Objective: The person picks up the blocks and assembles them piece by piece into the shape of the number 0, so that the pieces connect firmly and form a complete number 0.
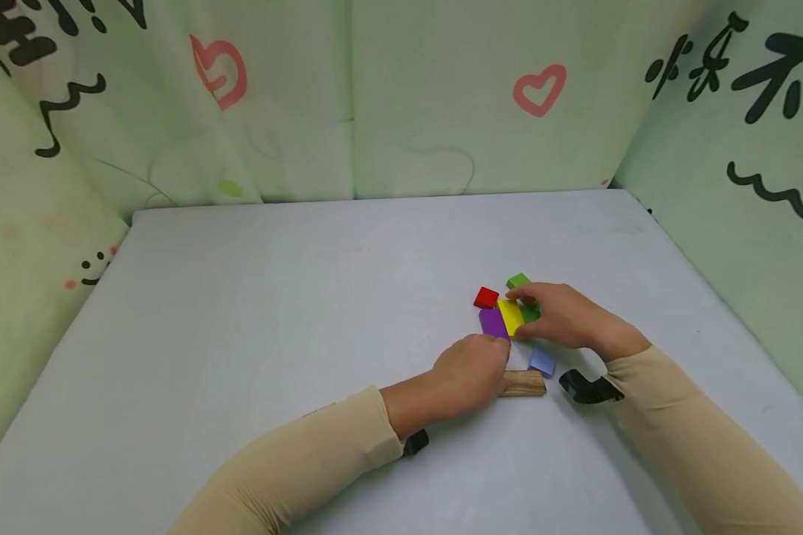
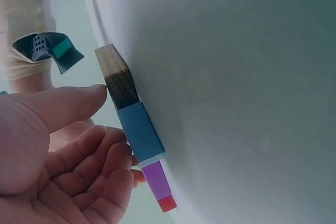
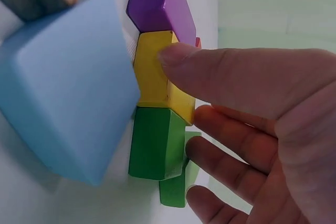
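Observation:
My right hand [image 1: 569, 316] is round the yellow block [image 1: 511, 317], its thumb on the near end and its fingers reaching towards the far end. A dark green block [image 1: 530, 312] lies against the yellow one, partly under that hand. On the other side a purple block [image 1: 493, 323] touches the yellow. My left hand [image 1: 471, 371], its fingers loosely bent, rests by the purple block's near end; its fingertips are partly hidden. In the left wrist view, the thumb lies beside a wooden block [image 2: 118, 77] and apart from the fingers.
Beyond the purple block lies a red block [image 1: 486, 297], and a light green block [image 1: 518, 280] is at the far side. A light blue block [image 1: 542, 362] sits between the wooden block and my right hand. Printed curtains stand round the white table [image 1: 274, 297].

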A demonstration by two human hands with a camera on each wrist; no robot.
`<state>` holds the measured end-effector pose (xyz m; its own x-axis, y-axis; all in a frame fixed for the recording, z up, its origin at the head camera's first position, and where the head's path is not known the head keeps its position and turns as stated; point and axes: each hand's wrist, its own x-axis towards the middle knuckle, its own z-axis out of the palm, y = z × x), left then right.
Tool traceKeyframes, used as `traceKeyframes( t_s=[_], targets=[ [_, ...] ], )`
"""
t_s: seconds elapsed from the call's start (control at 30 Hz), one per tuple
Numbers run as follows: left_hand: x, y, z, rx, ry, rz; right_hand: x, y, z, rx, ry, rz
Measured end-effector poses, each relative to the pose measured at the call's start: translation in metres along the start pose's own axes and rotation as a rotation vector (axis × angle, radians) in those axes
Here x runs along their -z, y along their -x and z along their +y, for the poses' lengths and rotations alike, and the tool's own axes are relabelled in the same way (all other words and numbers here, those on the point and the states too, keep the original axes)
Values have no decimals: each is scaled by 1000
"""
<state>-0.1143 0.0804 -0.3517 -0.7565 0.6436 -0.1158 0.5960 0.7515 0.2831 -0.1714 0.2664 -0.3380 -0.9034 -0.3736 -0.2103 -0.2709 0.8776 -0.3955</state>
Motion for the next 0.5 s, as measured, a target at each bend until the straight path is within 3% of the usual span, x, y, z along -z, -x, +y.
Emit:
traceKeyframes(
  t_s=[0.5],
  targets=[
    [-2,0,-1,-5,-8,10,1,-2,-2,-13,12,-54]
  ],
)
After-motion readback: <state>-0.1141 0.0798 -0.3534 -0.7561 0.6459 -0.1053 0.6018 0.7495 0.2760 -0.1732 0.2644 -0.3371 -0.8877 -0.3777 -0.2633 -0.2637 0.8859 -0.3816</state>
